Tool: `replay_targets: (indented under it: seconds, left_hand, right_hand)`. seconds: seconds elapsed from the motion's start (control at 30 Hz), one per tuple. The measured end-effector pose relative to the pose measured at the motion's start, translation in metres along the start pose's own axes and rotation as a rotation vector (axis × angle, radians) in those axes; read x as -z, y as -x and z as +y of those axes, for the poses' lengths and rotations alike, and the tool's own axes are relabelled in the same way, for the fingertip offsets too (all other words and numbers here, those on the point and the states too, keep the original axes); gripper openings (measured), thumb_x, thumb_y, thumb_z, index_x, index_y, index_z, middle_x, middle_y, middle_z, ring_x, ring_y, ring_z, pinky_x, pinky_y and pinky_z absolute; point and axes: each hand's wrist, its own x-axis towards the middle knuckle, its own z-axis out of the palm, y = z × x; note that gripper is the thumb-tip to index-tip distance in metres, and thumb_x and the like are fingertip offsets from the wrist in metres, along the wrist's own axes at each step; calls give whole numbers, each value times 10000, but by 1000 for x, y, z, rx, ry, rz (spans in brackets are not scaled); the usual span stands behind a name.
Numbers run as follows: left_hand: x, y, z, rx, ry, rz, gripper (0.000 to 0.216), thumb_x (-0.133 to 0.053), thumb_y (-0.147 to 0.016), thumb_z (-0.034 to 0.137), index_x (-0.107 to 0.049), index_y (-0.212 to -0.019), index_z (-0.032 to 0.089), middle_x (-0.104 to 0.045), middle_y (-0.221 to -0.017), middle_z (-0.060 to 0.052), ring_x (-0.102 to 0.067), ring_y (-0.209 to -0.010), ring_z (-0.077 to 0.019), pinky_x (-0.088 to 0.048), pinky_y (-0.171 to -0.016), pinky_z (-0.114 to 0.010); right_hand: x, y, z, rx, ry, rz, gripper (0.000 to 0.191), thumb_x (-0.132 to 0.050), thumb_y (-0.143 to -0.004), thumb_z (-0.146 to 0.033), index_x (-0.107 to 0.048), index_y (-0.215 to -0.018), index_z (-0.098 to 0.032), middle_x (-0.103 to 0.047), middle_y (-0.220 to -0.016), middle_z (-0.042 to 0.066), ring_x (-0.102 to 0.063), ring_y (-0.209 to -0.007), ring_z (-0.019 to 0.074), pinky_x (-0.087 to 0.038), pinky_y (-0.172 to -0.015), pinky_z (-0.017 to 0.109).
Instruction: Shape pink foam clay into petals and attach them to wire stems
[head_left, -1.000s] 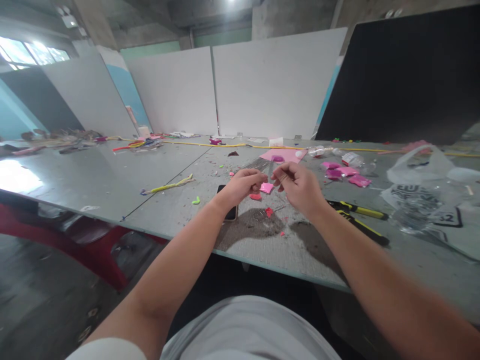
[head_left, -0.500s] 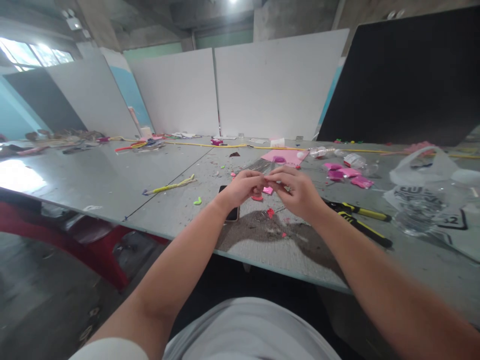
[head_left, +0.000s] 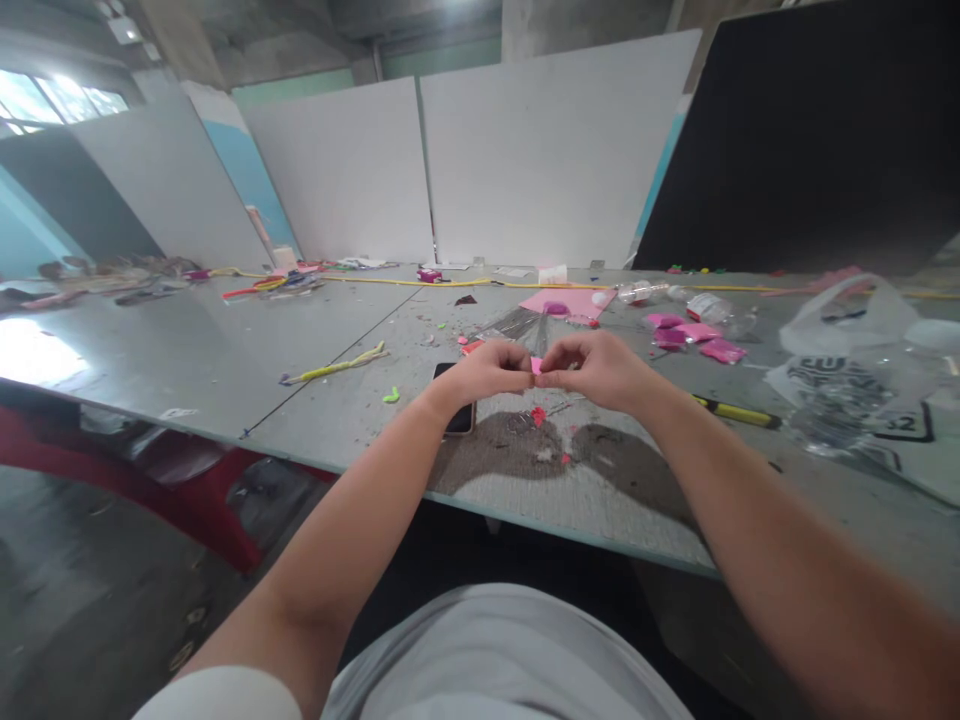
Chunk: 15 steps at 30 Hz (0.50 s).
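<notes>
My left hand and my right hand meet above the grey table, fingertips pinched together on a small pink piece between them. Both hands are closed in a pinch. Under the left wrist lies a black phone. Small red and pink scraps lie on the table just below the hands. A bundle of thin clear sticks lies just behind the hands.
A pink sheet and pink packets lie farther back, with clear plastic bottles. Yellow-handled pliers lie to the right, beside a clear plastic bag. A yellow-green pipe cleaner lies to the left. A red chair stands under the table.
My hands have come closer together and dropped slightly toward me, fingertips now touching on the pink piece. The view has shifted a little.
</notes>
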Motion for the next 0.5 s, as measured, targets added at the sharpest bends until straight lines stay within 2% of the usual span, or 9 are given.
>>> replay_targets:
  seconds: [0.1, 0.2, 0.33, 0.4, 0.5]
  left_hand:
    - [-1, 2, 3, 1, 88, 55, 286, -741, -779, 325, -543, -651, 163, -474, -590, 53, -442, -573, -66, -357, -583, -220]
    - [-2, 2, 5, -32, 254, 100, 311, -760, -798, 355, -555, -667, 160, -452, -564, 56, -394, -535, -58, -312, -545, -216]
    - [-2, 0, 5, -72, 507, 104, 337, -809, -776, 373, -559, -703, 160, -435, -580, 62, -381, -532, -57, -299, -538, -218]
    - [-1, 1, 6, -90, 506, 95, 327, -798, -789, 371, -562, -705, 162, -439, -582, 60, -389, -538, -62, -314, -547, -223]
    - [-5, 5, 11, -111, 358, 83, 281, -770, -818, 376, -614, -739, 156, -508, -623, 38, -453, -582, -80, -379, -595, -243]
  right_hand:
    - [-2, -2, 7, -139, -219, -27, 375, -937, -646, -493, -741, -768, -198, -692, -673, 15, -598, -605, 150, -466, -548, 295]
    - [-5, -3, 13, -156, -395, -29, 428, -936, -654, -547, -728, -763, -189, -692, -664, 18, -594, -600, 135, -464, -546, 274]
    - [-11, -3, 13, -49, -618, 1, 437, -932, -680, -560, -701, -718, -191, -652, -612, -9, -549, -553, 106, -420, -528, 257]
    - [-13, -3, 8, 36, -707, 2, 442, -960, -643, -545, -696, -692, -194, -624, -588, -25, -528, -535, 103, -398, -513, 258]
    - [-12, 5, -11, 183, -782, -3, 432, -984, -606, -531, -708, -674, -206, -640, -608, -26, -516, -520, 101, -382, -496, 263]
